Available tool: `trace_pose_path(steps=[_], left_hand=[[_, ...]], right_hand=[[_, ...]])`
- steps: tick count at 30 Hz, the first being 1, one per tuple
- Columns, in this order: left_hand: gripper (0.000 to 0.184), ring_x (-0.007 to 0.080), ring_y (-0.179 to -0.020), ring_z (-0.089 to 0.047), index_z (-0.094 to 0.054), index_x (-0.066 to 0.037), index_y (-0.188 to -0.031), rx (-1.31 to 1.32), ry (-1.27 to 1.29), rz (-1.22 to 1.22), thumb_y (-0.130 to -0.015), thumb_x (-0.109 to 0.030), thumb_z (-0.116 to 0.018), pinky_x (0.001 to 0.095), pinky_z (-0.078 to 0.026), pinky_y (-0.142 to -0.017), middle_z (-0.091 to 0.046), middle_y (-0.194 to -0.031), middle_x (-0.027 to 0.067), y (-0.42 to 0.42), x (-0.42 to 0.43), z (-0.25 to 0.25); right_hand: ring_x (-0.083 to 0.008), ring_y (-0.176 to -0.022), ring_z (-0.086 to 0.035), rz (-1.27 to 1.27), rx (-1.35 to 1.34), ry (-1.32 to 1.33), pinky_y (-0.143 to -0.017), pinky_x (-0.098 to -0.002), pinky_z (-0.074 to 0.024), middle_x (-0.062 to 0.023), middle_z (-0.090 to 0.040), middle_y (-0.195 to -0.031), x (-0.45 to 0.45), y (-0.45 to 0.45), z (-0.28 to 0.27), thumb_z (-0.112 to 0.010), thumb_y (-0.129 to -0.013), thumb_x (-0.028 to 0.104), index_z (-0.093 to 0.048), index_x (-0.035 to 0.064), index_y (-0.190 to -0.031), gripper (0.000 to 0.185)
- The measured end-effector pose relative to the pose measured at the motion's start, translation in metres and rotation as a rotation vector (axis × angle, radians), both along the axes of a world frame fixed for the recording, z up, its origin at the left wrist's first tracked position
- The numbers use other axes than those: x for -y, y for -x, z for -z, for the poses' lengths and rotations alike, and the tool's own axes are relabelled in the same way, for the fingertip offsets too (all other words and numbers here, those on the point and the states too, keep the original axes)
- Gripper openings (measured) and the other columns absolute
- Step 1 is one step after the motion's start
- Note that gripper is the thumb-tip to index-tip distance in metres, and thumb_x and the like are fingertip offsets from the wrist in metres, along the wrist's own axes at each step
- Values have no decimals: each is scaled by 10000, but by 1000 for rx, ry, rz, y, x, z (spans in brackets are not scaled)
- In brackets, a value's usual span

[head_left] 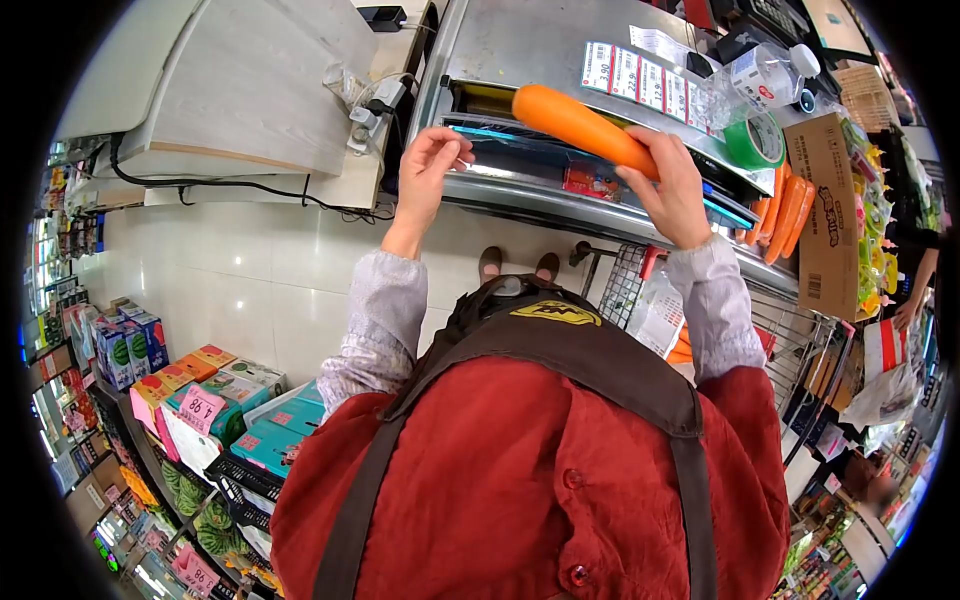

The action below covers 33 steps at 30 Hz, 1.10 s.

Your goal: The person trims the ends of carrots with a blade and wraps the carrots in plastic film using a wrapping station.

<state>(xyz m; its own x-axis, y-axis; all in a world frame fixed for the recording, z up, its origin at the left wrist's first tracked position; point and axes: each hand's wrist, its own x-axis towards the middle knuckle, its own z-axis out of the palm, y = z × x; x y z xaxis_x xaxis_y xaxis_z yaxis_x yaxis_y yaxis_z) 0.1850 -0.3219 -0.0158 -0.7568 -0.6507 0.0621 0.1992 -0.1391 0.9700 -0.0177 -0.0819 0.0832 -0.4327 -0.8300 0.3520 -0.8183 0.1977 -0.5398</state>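
A large orange carrot (585, 130) is gripped at its right end by my right hand (672, 185), thumb below and fingers behind it. It lies slantwise in the air over the open drawer slot at the counter's near edge. My left hand (430, 175) is by the left end of that slot, apart from the carrot. Its fingers are curled in with thumb and fingertips close together, and whatever may be between them is too small to make out. More carrots (790, 215) lie in a bunch on the counter's right end, beyond my right hand.
On the metal counter (510, 45) are price labels (640, 78), a green tape roll (755, 142) and a plastic bottle (765, 78). A cardboard box (826, 215) stands right. Below is a shopping cart (790, 335) with a bag (657, 312). Boxed goods (275, 435) sit lower left.
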Motion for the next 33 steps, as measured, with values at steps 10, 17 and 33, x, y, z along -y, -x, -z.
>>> trace_pose_path(steps=[10, 17, 33], left_hand=[[95, 157, -850, -645, -596, -51, -993, -78, -41, 23, -960, -127, -550, 272, -520, -747, -655, -977, 71, 1, 3, -5], [76, 137, -812, -630, -597, -51, -996, -126, -23, -20, -947, -104, -572, 273, -520, -739, -627, -936, 45, 10, 3, -12], [124, 177, -839, -656, -545, -16, -1041, -91, 118, 22, -982, -119, -507, 291, -540, -758, -636, -1075, 134, 25, 10, -28]], right_hand=[[-294, -1015, -534, -76, -214, -87, -884, -391, -412, -96, -581, -1072, 26, 12, 30, -654, -843, 244, -555, 75, -1195, 403], [-268, -990, -543, -58, -244, -108, -866, -377, -416, -74, -587, -1076, 28, 7, 30, -652, -845, 251, -530, 102, -1251, 449], [-307, -924, -571, 72, -263, -91, -813, -382, -459, -106, -583, -1013, 44, -11, 32, -700, -803, 343, -547, 69, -1131, 454]])
